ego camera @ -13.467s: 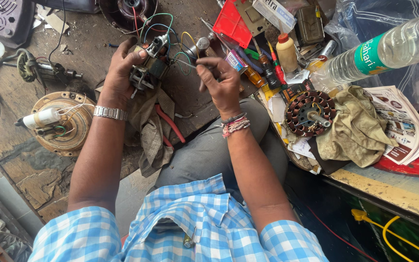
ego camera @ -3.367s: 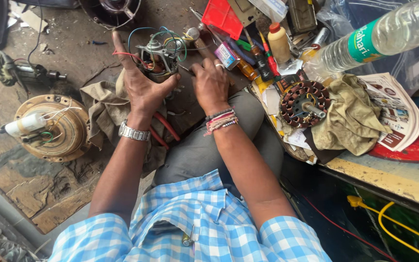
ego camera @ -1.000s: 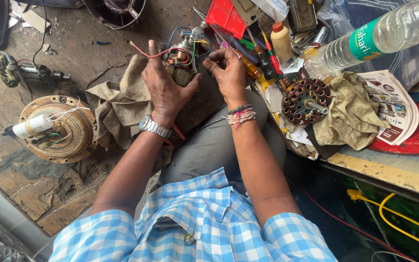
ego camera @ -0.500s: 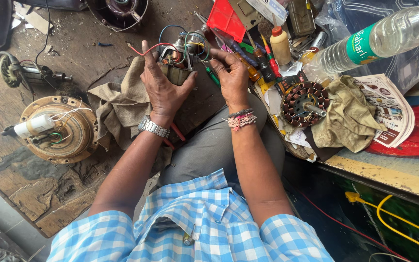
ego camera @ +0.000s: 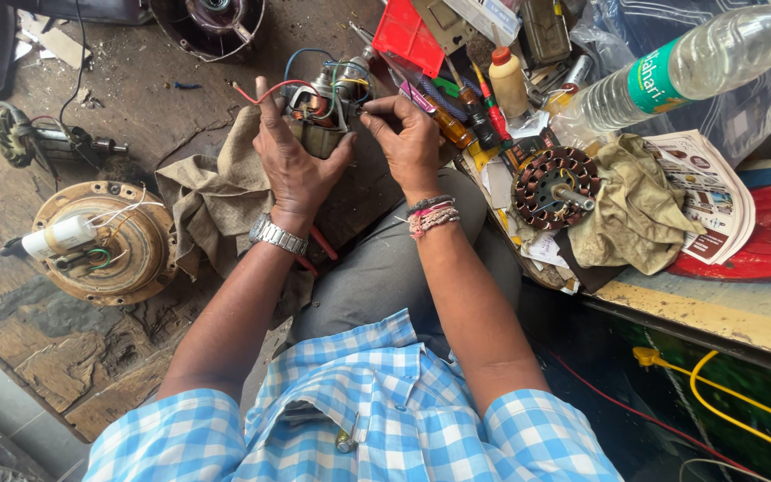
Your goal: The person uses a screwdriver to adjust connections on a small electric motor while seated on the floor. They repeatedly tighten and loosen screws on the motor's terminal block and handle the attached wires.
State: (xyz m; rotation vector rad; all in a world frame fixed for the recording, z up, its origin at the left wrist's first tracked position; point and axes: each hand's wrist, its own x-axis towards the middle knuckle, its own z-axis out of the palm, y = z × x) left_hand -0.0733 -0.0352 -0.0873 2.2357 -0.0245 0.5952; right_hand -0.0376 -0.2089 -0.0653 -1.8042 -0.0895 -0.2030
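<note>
Left hand (ego camera: 292, 165) grips small motor (ego camera: 323, 112); right hand (ego camera: 408, 138) pinches its wires (ego camera: 350, 89); stator (ego camera: 553, 187) on bench (ego camera: 716, 308).

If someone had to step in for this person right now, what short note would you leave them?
Left hand: grip closed around a small wired motor, held up over the lap.
Right hand: fingertips pinching at the motor's wires on its right side.
Nearby: tan cloth under the left wrist, round fan motor housing on the floor to the left, copper-wound stator and screwdrivers on the bench to the right.
Done: motor is open, with its windings and wires exposed.
Left: wires are loose and unsorted.
</note>
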